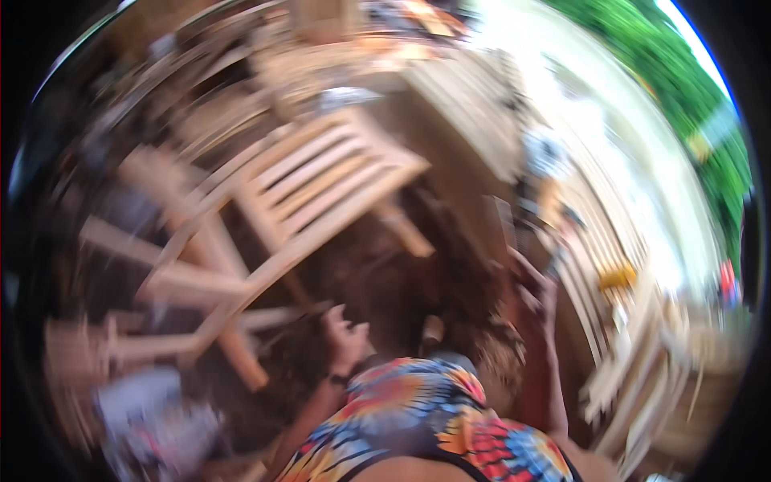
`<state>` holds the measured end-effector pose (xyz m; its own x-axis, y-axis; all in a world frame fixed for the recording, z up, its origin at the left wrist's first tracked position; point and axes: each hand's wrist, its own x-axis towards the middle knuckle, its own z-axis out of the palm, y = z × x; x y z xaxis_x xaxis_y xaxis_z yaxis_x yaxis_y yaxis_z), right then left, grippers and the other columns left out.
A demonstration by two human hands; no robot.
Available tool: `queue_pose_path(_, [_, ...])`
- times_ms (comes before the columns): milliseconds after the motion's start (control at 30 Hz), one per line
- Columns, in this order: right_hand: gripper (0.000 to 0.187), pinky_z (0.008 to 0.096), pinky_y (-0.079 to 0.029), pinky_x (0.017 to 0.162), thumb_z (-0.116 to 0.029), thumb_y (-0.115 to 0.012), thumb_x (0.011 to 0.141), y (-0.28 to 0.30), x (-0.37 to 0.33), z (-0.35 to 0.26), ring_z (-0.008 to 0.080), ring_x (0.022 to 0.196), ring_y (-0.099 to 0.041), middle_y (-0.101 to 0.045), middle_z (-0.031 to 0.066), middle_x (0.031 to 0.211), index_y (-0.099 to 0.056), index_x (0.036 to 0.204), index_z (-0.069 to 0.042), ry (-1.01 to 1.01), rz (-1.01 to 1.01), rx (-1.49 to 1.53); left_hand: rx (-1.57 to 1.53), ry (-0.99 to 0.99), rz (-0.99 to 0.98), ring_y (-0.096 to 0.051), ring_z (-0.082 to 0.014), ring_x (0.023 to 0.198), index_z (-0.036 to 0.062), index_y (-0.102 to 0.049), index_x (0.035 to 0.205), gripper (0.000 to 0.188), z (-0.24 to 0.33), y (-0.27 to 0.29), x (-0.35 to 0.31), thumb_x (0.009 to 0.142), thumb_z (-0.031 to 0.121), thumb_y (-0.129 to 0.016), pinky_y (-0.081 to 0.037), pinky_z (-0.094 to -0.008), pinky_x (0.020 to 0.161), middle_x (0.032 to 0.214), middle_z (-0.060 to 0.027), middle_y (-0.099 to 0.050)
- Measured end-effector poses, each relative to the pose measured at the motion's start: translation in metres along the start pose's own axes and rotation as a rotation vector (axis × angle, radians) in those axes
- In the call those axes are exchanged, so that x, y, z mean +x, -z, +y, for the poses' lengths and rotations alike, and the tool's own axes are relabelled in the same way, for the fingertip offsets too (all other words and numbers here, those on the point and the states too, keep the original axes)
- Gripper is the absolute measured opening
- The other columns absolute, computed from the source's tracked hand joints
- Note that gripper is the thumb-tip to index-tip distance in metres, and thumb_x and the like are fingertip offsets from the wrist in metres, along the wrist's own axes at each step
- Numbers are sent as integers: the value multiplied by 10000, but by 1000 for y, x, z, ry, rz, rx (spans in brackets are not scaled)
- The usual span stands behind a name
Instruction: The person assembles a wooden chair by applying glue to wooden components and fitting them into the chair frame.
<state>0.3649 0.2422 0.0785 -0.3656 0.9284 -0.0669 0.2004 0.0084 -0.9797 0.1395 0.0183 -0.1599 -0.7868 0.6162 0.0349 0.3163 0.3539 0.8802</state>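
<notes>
A pale wooden chair frame (pixel 297 257) with a slatted panel (pixel 321 181) stands tilted at the left and centre. My left hand (pixel 347 337) is just off its lower right side, fingers bent but apart, with nothing seen in them. On the right, my right hand (pixel 534 285) is raised beside the side of a workbench, its fingers smeared by motion. A thin pale strip (pixel 503 221) shows just above its fingertips; whether the hand grips it I cannot tell.
Long wooden slats (pixel 590 297) lie along the bench at right, with a yellow object (pixel 617 277) on them. More timber (pixel 642 361) leans at lower right. Wooden pieces (pixel 209 112) crowd the back left. A pale, blurred bundle (pixel 152 418) lies at lower left. The ground is brown.
</notes>
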Motion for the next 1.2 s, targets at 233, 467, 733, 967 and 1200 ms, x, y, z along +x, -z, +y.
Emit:
queue_pose_path(233, [409, 284, -577, 652, -157, -563, 1028, 171, 35, -19, 129, 751, -670, -717, 91, 1045, -556, 1421, -45, 150, 420, 70, 109, 226, -85, -680, -263, 995, -50, -599, 1242, 382, -60, -3, 31, 909, 85, -728, -559, -377, 862, 1082, -177, -696])
queue_pose_path(467, [312, 330, -587, 737, -196, -617, 987, 369, -15, 71, 206, 815, -719, -749, 105, 1079, -699, 1287, -163, -22, 784, -524, 18, -191, -315, -653, -162, 758, -14, -676, 1101, 210, 108, -121, 54, 919, 85, -708, -526, -312, 695, 859, -93, -693])
queue_pose_path(733, [223, 446, -571, 844, -147, -595, 886, 457, 80, 26, 327, 973, -733, -758, 164, 1001, -797, 957, -87, -541, 347, -1453, -284, -591, -759, -673, -183, 702, -15, -693, 1033, 164, 318, -296, 12, 880, 39, -717, -537, -320, 667, 820, -101, -693])
queue_pose_path(967, [232, 432, -567, 813, -171, -611, 885, 467, 147, 88, 324, 995, -732, -768, 133, 995, -805, 997, -114, -288, 161, -1649, -308, -790, -1089, -720, -215, 750, -25, -694, 1005, 152, 377, -345, -44, 869, 37, -724, -558, -292, 697, 849, -131, -699])
queue_pose_path(1200, [192, 434, -577, 789, -113, -628, 821, 513, 121, 20, 318, 894, -734, -755, 157, 960, -784, 929, -85, -538, 76, -1424, -178, -518, -892, -704, -221, 711, -18, -704, 967, 114, 319, -314, -16, 863, 27, -712, -538, -316, 658, 821, -130, -701])
